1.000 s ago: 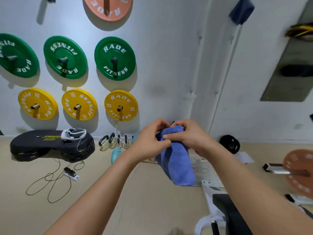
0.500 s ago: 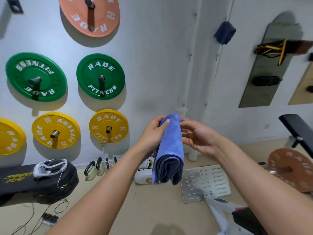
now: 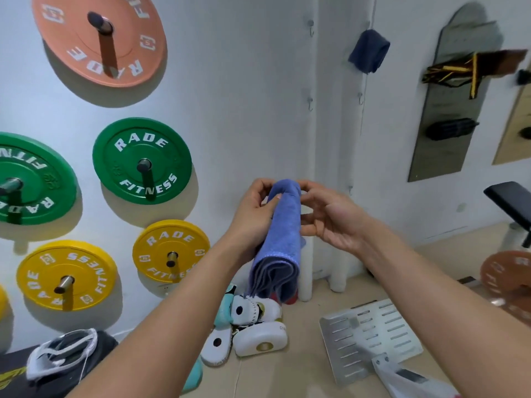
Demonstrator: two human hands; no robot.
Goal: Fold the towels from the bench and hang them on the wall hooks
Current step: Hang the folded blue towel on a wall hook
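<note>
A folded blue towel (image 3: 283, 242) hangs in front of me, its layered ends pointing down. My left hand (image 3: 254, 214) grips its upper part from the left, thumb across the cloth. My right hand (image 3: 330, 216) is at the towel's right side, its fingertips on the top fold and the lower fingers loosely spread. A darker blue towel (image 3: 369, 51) hangs on the white wall at upper right. Small metal wall hooks (image 3: 310, 101) sit on the corner column above my hands, with another hook (image 3: 311, 25) higher up. The black bench (image 3: 510, 201) shows at the right edge.
Green, yellow and orange weight plates (image 3: 142, 160) hang on pegs on the left wall. White and teal pads (image 3: 253, 326) lie on the floor below the towel. A slotted metal plate (image 3: 370, 337) lies at lower right. A grey wall board (image 3: 448, 93) carries straps.
My view has swung up and right toward the corner column. The towel rose with both hands. My right hand let go of its earlier pinch and now has only its fingertips on the top fold.
</note>
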